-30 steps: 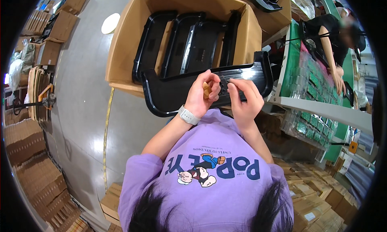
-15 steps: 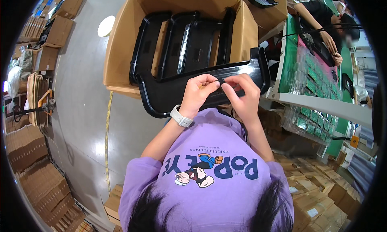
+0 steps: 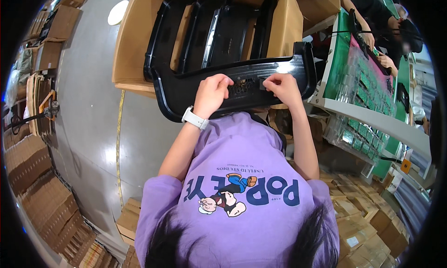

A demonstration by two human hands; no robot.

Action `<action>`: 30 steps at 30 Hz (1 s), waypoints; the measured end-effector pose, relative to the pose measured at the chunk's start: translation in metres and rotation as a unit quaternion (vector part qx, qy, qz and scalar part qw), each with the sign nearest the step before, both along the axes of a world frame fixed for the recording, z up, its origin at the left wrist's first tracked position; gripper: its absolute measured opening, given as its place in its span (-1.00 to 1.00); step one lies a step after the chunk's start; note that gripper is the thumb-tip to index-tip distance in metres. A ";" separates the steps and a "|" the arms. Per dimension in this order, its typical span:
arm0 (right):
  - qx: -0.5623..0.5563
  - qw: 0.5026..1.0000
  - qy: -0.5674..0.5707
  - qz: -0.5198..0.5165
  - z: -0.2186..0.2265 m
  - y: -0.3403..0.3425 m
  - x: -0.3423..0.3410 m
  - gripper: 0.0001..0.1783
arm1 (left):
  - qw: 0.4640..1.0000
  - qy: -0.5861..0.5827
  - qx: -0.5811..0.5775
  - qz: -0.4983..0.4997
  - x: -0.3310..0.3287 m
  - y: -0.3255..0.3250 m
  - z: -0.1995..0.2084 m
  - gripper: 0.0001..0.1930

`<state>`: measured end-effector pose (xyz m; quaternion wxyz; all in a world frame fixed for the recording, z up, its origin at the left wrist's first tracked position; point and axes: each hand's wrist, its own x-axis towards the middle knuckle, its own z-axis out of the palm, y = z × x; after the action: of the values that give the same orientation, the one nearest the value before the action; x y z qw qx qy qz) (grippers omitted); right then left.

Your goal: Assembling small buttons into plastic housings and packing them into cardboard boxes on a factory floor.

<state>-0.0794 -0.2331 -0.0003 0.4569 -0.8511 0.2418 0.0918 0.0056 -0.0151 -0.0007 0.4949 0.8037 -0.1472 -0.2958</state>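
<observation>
A long black plastic panel (image 3: pixel 186 93) with raised edges lies across my lap, against the near side of an open carton. Over its left-middle part is my left hand (image 3: pixel 211 94), fingers curled and thumb against the forefinger; whatever they hold is hidden. My right hand (image 3: pixel 285 88) is closed in a pinch above the panel's right half. A small dark square patch shows at its fingertips, and I cannot tell whether it is held or part of the panel. Between the hands, a slotted grille (image 3: pixel 242 87) shows in the panel.
The cardboard carton (image 3: pixel 128 54) ahead holds several similar black panels (image 3: pixel 228 35) standing in a row. To the right, a green workbench (image 3: pixel 342 49) bears clear trays of green circuit boards (image 3: pixel 368 88), where another person's hands (image 3: pixel 385 63) work. Stacked cardboard (image 3: pixel 39 175) lines the left.
My hands, fingertips together half a second ago, have moved apart, left hand leftward and right hand a little lower on the panel. The panel and carton appear slightly higher in view.
</observation>
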 end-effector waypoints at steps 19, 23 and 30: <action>0.053 0.996 0.058 0.038 -0.020 0.004 0.014 -0.87 | 0.997 0.037 -0.005 0.068 0.010 0.020 -0.062 -0.81; 0.048 0.997 0.048 0.035 -0.019 0.005 0.013 -0.87 | 0.996 0.041 -0.027 0.068 0.010 0.019 -0.061 -0.83; 0.047 0.997 0.045 0.037 -0.019 0.007 0.013 -0.88 | 0.997 0.024 -0.022 0.063 0.010 0.019 -0.062 -0.82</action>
<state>-0.0666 -0.2261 -0.0192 0.4812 -0.8321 0.2261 0.1577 0.0161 0.0036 -0.0630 0.5335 0.7928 -0.0910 -0.2802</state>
